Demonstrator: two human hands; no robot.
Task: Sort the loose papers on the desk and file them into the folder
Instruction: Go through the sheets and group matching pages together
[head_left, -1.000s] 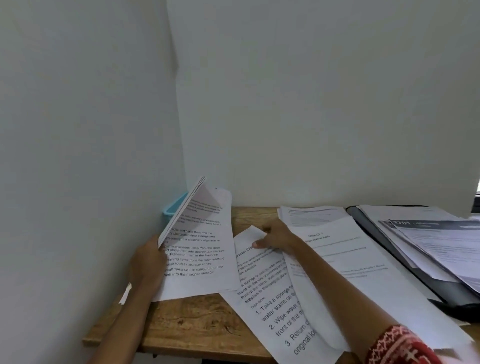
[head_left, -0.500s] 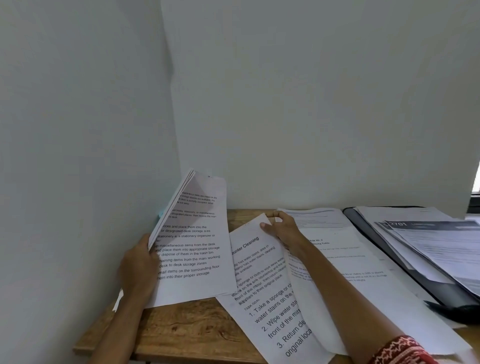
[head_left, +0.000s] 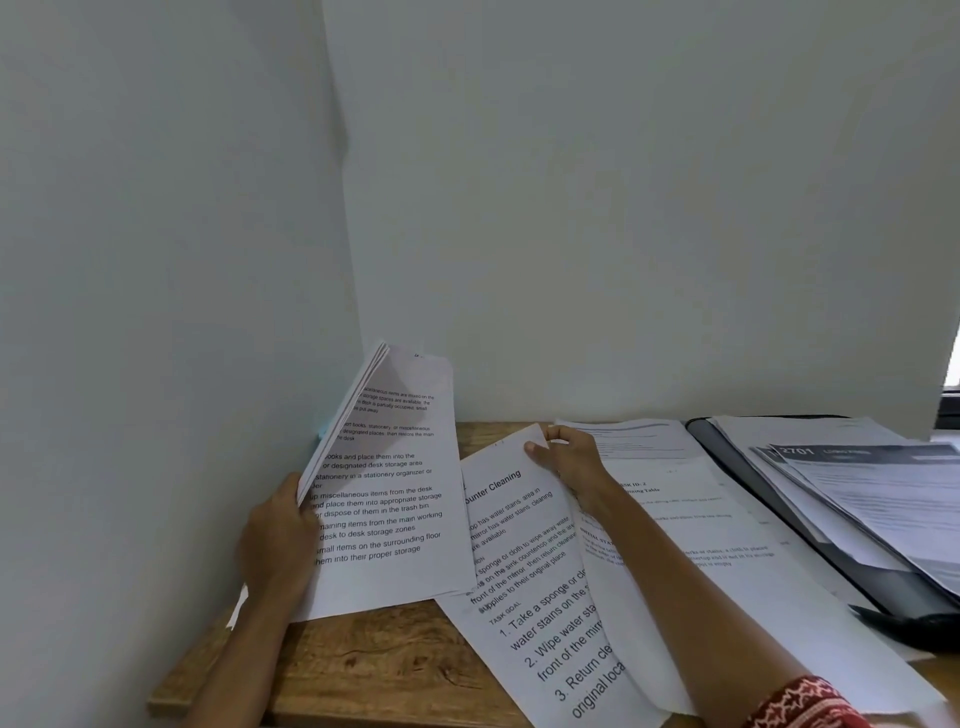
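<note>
My left hand (head_left: 278, 540) grips a stack of printed sheets (head_left: 387, 499) by its left edge, tilted up against the left wall. My right hand (head_left: 569, 460) pinches the top corner of a loose sheet headed "Counter Cleaning" (head_left: 524, 582), which lies slanted on the wooden desk (head_left: 363, 670). More white sheets (head_left: 722, 561) lie under my right forearm. An open black folder (head_left: 810, 514) with papers (head_left: 883, 499) in it lies at the right.
White walls meet in a corner just behind the held stack. A bit of a light blue object (head_left: 322, 431) peeks out behind that stack. The desk's front edge runs along the bottom, with bare wood at the front left.
My right hand has slid from the sheet's middle up to its top corner and pinched it. The left-hand stack has tilted up more steeply.
</note>
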